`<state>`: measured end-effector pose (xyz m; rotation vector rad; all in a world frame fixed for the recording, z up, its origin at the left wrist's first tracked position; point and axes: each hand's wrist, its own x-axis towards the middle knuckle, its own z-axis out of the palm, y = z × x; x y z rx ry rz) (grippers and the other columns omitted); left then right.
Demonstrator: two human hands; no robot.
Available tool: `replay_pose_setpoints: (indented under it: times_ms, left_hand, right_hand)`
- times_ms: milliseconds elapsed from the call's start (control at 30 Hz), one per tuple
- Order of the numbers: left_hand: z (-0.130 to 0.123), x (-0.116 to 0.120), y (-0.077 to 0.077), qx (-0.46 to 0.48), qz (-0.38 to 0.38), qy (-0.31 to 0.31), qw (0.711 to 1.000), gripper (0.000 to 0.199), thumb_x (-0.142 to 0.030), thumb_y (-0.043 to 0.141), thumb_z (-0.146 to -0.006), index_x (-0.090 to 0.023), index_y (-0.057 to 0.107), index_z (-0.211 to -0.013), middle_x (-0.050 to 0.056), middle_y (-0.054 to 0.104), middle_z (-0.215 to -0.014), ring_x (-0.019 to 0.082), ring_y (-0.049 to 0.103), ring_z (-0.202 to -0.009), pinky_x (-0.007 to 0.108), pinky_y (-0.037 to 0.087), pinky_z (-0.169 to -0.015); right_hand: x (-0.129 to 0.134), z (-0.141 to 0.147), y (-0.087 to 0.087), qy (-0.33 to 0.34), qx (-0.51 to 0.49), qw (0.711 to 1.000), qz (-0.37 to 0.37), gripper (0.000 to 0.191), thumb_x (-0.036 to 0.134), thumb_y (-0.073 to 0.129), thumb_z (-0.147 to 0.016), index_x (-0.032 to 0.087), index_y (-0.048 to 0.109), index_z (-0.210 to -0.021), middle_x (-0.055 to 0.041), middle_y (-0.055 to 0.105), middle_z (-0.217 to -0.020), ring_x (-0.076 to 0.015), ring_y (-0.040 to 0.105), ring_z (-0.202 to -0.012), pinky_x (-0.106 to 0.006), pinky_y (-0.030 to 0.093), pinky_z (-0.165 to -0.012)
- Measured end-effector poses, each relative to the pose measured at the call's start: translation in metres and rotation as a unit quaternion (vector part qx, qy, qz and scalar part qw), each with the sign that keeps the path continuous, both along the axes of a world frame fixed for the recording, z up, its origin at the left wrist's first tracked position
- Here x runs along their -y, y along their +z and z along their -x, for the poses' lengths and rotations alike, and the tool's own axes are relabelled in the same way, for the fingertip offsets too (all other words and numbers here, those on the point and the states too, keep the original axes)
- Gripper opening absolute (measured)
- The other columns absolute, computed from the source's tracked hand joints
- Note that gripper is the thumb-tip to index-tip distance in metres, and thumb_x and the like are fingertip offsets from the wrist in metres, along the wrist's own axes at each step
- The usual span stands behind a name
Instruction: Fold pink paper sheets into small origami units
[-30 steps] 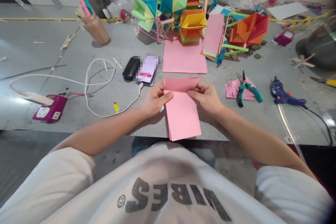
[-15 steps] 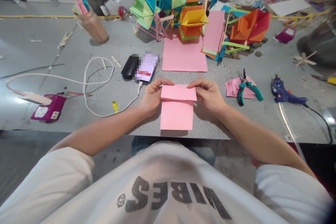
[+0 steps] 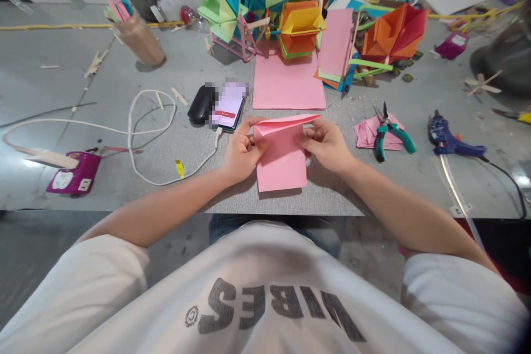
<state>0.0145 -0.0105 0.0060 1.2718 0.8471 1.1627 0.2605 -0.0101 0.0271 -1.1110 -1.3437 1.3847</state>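
A folded pink paper [image 3: 282, 160] is held between both hands near the table's front edge, its top flap standing partly raised. My left hand [image 3: 243, 152] pinches the paper's left side, thumb on the front face. My right hand [image 3: 327, 144] grips its upper right side, thumb on the front and fingers partly hidden behind. Beyond the hands lies a larger pink sheet [image 3: 288, 86] flat on the table. To the right, pliers with teal handles [image 3: 388, 135] rest on small pink paper pieces [image 3: 365, 133].
A phone [image 3: 227, 108] and black case [image 3: 202, 105] lie left of centre, with a white cable [image 3: 166, 183]. Folded paper shapes [image 3: 301, 27] stand at the back. A blue glue gun [image 3: 450, 141] is at the right, a stick-filled cup [image 3: 141, 41] at the back left.
The paper's top flap, which lay folded down over the front, is now lifted up and away. Both hands have shifted their grip, and the paper has moved slightly away from the table's edge.
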Motion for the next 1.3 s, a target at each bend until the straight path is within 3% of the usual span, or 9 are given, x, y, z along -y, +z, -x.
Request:
replay_pose_setpoints:
  times_ms: [200,300,433,633,800,933,1033,1167,1300]
  left_hand:
    - [0.001,-0.007,-0.007,-0.002,-0.047,0.006,0.999,0.060,-0.078,0.091,-0.095,-0.022,0.075,-0.113,0.005,0.081,-0.097,0.015,0.070,-0.073,0.025,0.053,-0.063]
    - [0.000,-0.008,-0.009,0.040,-0.017,0.008,0.999,0.052,-0.066,0.101,-0.090,-0.025,0.080,-0.115,0.004,0.084,-0.106,0.016,0.075,-0.081,0.025,0.057,-0.067]
    - [0.000,-0.005,-0.005,0.094,0.057,-0.017,0.994,0.040,-0.050,0.106,-0.085,-0.027,0.087,-0.112,-0.001,0.084,-0.098,0.013,0.073,-0.076,0.023,0.058,-0.067]
    - [0.003,-0.004,-0.001,0.078,0.058,-0.025,0.995,0.034,-0.047,0.106,-0.084,-0.026,0.091,-0.107,0.002,0.088,-0.105,0.014,0.077,-0.083,0.025,0.060,-0.076]
    - [0.007,-0.003,-0.004,0.012,-0.038,-0.002,0.999,0.036,-0.047,0.106,-0.085,-0.028,0.095,-0.114,0.006,0.092,-0.116,0.022,0.084,-0.103,0.033,0.066,-0.092]
    - [0.009,-0.002,-0.005,-0.001,-0.037,-0.021,0.999,0.017,-0.045,0.097,-0.094,-0.030,0.097,-0.103,0.005,0.092,-0.108,0.022,0.084,-0.096,0.035,0.066,-0.088]
    - [0.009,-0.002,-0.005,-0.007,-0.042,-0.029,0.999,0.011,-0.040,0.095,-0.094,-0.029,0.096,-0.091,0.005,0.091,-0.096,0.021,0.082,-0.086,0.035,0.063,-0.080]
    - [0.010,-0.002,-0.002,-0.014,-0.047,-0.022,0.999,0.012,-0.033,0.090,-0.095,-0.027,0.093,-0.085,0.004,0.089,-0.092,0.019,0.078,-0.082,0.033,0.060,-0.077]
    - [0.016,-0.002,-0.005,-0.033,-0.068,-0.040,0.996,0.016,-0.033,0.080,-0.099,-0.026,0.093,-0.094,0.006,0.088,-0.100,0.022,0.079,-0.094,0.036,0.061,-0.084]
  right_hand:
    - [0.000,-0.001,-0.001,-0.005,-0.035,0.999,0.003,0.050,0.057,0.104,-0.082,0.028,0.075,-0.109,0.0092,0.061,-0.057,-0.0114,0.047,-0.043,-0.026,0.034,-0.042]
    - [0.000,0.000,-0.002,-0.023,-0.052,0.998,0.002,0.041,0.052,0.101,-0.086,0.028,0.079,-0.111,0.0108,0.055,-0.054,-0.0100,0.040,-0.041,-0.026,0.027,-0.041]
    - [0.000,0.000,-0.003,-0.020,-0.063,0.998,0.012,0.036,0.048,0.095,-0.089,0.027,0.085,-0.117,0.0095,0.058,-0.058,-0.0094,0.037,-0.044,-0.026,0.026,-0.045]
    - [0.003,-0.003,-0.006,-0.012,0.000,0.994,-0.111,0.031,0.046,0.090,-0.095,0.028,0.087,-0.120,0.0035,0.072,-0.076,-0.0115,0.052,-0.059,-0.027,0.040,-0.055]
    - [0.005,-0.001,-0.006,-0.001,0.022,0.997,-0.078,0.020,0.033,0.080,-0.092,0.028,0.093,-0.106,-0.0005,0.081,-0.086,-0.0123,0.056,-0.062,-0.028,0.043,-0.056]
    - [0.003,-0.002,-0.006,-0.012,-0.001,0.998,-0.061,0.018,0.028,0.075,-0.088,0.028,0.093,-0.091,0.0005,0.077,-0.075,-0.0133,0.054,-0.061,-0.029,0.039,-0.054]
    - [0.001,-0.005,-0.005,0.004,0.000,0.998,-0.065,0.019,0.025,0.072,-0.089,0.027,0.090,-0.085,0.0017,0.070,-0.068,-0.0127,0.050,-0.058,-0.030,0.037,-0.055]
    - [0.000,-0.011,-0.002,0.022,0.024,0.997,-0.070,0.022,0.022,0.069,-0.088,0.026,0.090,-0.084,-0.0008,0.075,-0.075,-0.0152,0.056,-0.065,-0.033,0.044,-0.062]
    - [-0.003,-0.016,-0.001,0.042,0.010,0.994,-0.101,0.024,0.028,0.070,-0.090,0.026,0.093,-0.094,-0.0030,0.084,-0.089,-0.0171,0.063,-0.073,-0.034,0.050,-0.068]
